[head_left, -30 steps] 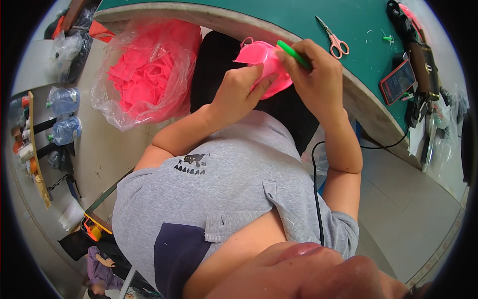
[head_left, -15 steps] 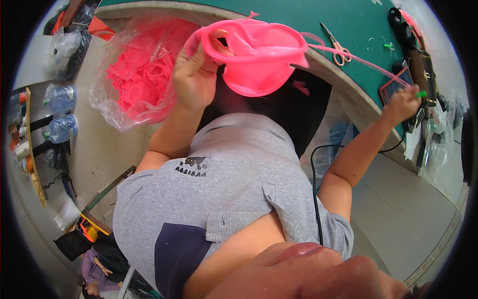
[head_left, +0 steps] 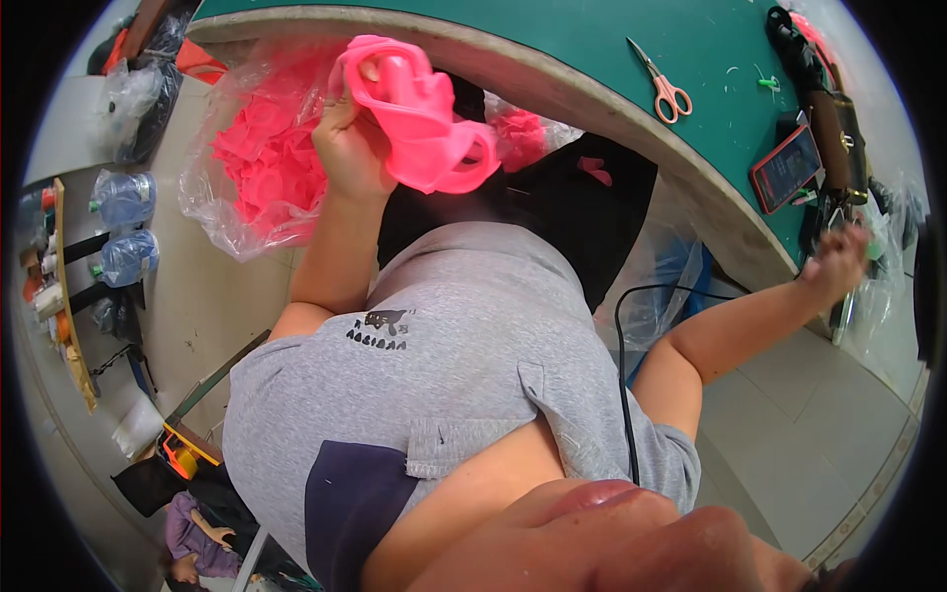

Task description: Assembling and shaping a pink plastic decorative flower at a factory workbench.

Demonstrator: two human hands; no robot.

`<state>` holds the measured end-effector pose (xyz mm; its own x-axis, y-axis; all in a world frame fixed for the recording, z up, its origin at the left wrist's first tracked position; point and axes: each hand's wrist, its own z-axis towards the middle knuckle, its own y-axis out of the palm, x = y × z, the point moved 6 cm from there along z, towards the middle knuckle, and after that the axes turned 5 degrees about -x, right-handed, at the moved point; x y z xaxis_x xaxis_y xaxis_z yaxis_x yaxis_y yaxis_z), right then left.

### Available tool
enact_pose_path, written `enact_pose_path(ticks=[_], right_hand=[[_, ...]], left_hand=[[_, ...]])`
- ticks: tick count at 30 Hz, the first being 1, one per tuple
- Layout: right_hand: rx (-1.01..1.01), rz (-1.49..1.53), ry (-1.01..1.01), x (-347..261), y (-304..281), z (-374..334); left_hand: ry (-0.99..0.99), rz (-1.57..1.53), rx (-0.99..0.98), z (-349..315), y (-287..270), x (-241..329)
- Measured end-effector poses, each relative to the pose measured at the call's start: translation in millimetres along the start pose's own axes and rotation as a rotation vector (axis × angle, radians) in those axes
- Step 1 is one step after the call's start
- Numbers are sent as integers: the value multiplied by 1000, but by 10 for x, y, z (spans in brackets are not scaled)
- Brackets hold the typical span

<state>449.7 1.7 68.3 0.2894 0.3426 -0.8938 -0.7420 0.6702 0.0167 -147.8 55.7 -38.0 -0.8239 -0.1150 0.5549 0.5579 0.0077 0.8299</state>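
A soft, floppy pink rubbery piece (head_left: 424,128) with a thick rim and a loop-shaped opening hangs folded over the lap. My left hand (head_left: 353,148) is closed on its left side, the fingers partly inside its folds. Out to the far right, beyond the table edge, my right hand (head_left: 837,264) is blurred by motion but looks closed. A small green end (head_left: 874,249) shows beside its fingers; what kind of thing it belongs to cannot be made out. No pink strip shows at the right hand.
Scissors with pink handles (head_left: 671,97) and a phone in a red case (head_left: 786,170) lie on the green table (head_left: 552,35). A clear bag (head_left: 258,168) of pink pieces stands at left. A black cable (head_left: 623,365) runs past my right side. A person (head_left: 202,538) is at lower left.
The pink strip stretched between my hands is gone from view. My right hand has moved right and down. The pink piece has folded and shifted left with my left hand.
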Motion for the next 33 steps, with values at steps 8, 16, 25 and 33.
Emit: enact_pose_path(ticks=[8, 16, 25, 33], right_hand=[[-1066, -344, 150, -267, 2619, -1788], [-1193, 132, -11, -533, 3094, -2062], [-1093, 37, -346, -778, 3135, -2214], [-833, 135, -119, -672, 2930, -1902]], left_hand=[[-57, 22, -287, -193, 286, -256], [-123, -102, -283, -323, 382, -311], [-151, -91, -488, -380, 470, -364], [-243, -194, -512, -383, 459, -388]])
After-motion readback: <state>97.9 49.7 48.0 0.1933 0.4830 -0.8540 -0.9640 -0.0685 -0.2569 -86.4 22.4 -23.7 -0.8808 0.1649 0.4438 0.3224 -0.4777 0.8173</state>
